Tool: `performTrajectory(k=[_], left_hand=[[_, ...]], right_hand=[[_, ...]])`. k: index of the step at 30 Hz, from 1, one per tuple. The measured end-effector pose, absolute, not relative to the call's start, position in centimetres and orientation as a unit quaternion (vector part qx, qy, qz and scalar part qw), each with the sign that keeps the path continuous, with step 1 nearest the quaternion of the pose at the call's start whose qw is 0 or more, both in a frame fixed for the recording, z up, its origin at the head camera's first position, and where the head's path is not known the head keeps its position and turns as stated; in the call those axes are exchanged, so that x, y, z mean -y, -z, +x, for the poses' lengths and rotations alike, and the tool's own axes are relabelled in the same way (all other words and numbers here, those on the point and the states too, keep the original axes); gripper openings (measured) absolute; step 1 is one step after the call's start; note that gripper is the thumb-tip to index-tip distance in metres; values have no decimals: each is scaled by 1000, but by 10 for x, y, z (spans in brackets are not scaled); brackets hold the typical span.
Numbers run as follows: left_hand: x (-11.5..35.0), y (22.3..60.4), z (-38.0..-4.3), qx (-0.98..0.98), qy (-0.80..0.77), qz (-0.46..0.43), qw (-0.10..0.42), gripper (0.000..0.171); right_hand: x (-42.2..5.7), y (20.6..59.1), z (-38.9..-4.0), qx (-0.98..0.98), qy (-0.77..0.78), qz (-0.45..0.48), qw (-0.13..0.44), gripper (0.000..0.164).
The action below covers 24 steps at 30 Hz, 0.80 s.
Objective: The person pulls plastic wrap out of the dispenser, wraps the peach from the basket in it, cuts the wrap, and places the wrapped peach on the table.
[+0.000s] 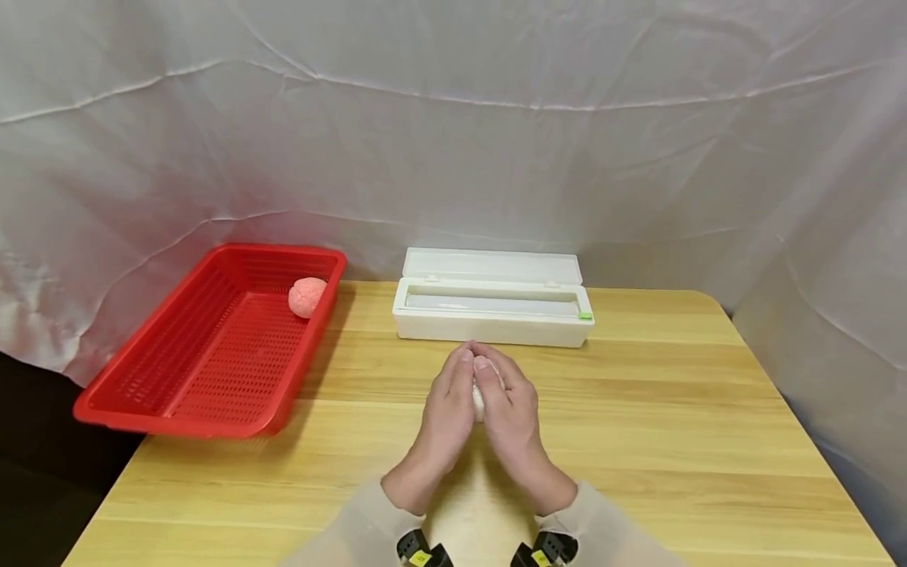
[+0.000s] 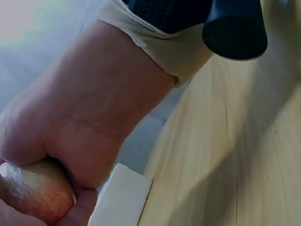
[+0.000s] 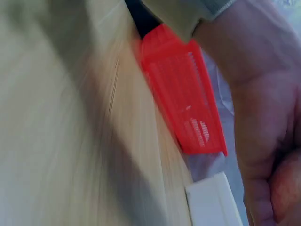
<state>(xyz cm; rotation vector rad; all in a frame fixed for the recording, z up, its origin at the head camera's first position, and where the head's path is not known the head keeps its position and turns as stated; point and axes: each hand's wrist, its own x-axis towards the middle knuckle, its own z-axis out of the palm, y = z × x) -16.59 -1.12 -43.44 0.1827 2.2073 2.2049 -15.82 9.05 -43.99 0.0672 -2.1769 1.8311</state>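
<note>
Between my two cupped hands sits an apple (image 2: pixel 44 190), yellowish and red, with shiny clear film over it. Only a pale bit of the apple (image 1: pixel 478 403) shows in the head view; fingers and palms hide most of it. My left hand (image 1: pixel 450 398) holds it from the left, and my right hand (image 1: pixel 512 402) from the right, with fingertips meeting at the far side. Just beyond the hands stands a long white cling film box (image 1: pixel 489 326), its lid (image 1: pixel 492 266) tipped back and a small green piece (image 1: pixel 585 316) at its right end.
To the left a red perforated basket (image 1: pixel 279 394) overhangs the table's left edge. Inside it a round pink thing (image 1: pixel 307 297), netted or rough-looking, rests near the right wall. A pale grey curtain (image 1: pixel 496 173) hangs behind the wooden table (image 1: pixel 673 441).
</note>
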Motion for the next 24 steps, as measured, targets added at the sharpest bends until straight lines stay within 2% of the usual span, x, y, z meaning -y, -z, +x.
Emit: performTrajectory(k=[4, 7, 11, 16, 18, 24], left_hand=[[12, 433, -167, -752, -654, 83, -8, 52], [14, 435, -167, -740, -667, 84, 13, 53], [14, 440, -167, -729, -679, 83, 29, 52], [10, 440, -166, -774, -626, 88, -13, 55], [10, 439, -168, -779, -621, 86, -15, 54], [18, 438, -176, -710, -702, 54, 15, 51]], right_hand=[[-88, 444, -157, 750, -631, 29, 194, 30], [-88, 445, -158, 756, -624, 13, 200, 29], [-88, 443, -160, 760, -627, -28, 168, 32], [-88, 438, -163, 750, -642, -41, 154, 37], [-89, 437, -164, 754, -638, -37, 150, 37], [-105, 435, -174, 681, -729, -39, 58, 55]])
